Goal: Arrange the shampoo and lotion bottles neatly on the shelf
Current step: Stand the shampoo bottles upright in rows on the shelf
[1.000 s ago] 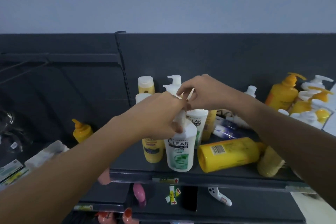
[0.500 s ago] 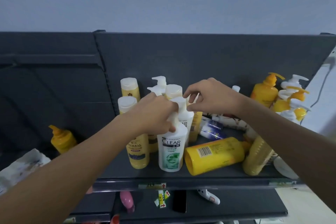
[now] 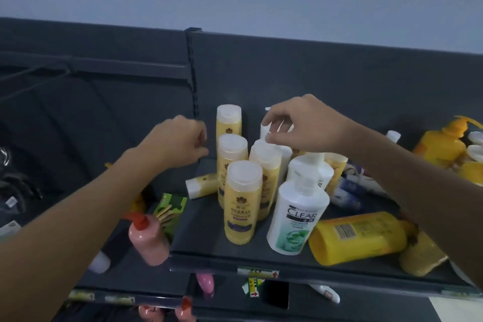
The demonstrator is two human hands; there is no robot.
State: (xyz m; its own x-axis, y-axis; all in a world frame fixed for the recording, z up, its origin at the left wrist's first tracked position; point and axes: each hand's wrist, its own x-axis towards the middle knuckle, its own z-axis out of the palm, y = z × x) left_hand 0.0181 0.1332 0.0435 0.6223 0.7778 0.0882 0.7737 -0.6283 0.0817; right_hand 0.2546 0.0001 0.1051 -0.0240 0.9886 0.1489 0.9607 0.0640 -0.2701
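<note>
Several bottles crowd a dark grey shelf (image 3: pixel 235 261). A white Clear shampoo bottle (image 3: pixel 295 217) stands at the front, with a second white pump bottle (image 3: pixel 309 172) behind it. Left of them, yellow Herbal bottles (image 3: pixel 241 201) stand upright in a row toward the back panel. My right hand (image 3: pixel 303 123) reaches over them and pinches the white pump head (image 3: pixel 270 127) of a rear bottle whose body is hidden. My left hand (image 3: pixel 180 141) hovers left of the yellow row with its fingers curled and nothing in it. A big yellow bottle (image 3: pixel 358 238) lies on its side at the front right.
A small yellow bottle (image 3: pixel 202 185) lies at the shelf's left end. Blue-and-white tubes (image 3: pixel 350 191) lie behind the Clear bottles. Yellow pump bottles (image 3: pixel 441 144) stand at the far right. A pink bottle (image 3: pixel 149 238) and a green box (image 3: pixel 170 212) sit on the left-hand shelf.
My left hand has let go of the front Clear bottle's pump and moved left and away. My right hand stays at the rear pump head. The view has shifted and tilted.
</note>
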